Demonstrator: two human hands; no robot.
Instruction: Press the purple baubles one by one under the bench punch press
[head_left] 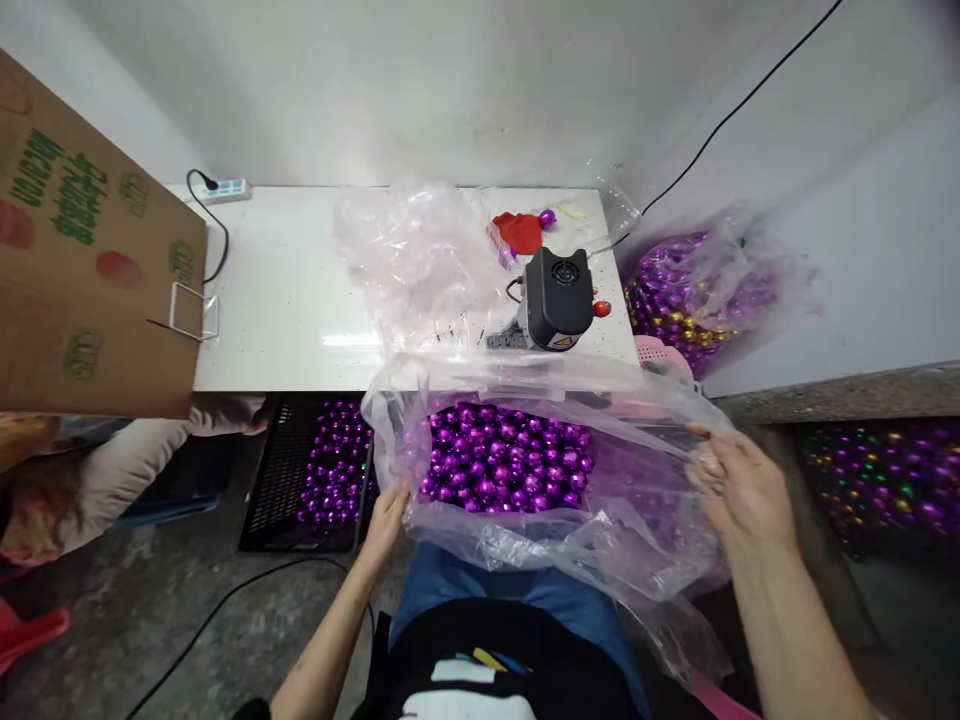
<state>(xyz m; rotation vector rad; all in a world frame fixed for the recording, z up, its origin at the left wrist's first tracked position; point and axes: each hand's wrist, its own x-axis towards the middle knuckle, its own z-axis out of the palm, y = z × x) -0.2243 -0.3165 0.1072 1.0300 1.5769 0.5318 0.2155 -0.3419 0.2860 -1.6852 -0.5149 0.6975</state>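
A large clear plastic bag is stretched wide between my two hands above my lap. Through its mouth I see many shiny purple balls; whether they lie inside the bag or in a container below it, I cannot tell. At the bag's left edge, my left hand is closed on the plastic. My right hand grips the right side, its fingers curled into the film. Just beyond the bag, at the table's front edge, stands a small black machine with a red knob.
A white table bears crumpled plastic, a red cloth-like piece and a power strip. A cardboard box stands left, near another person's sleeve. A black crate and a bag of purple and gold balls flank the table.
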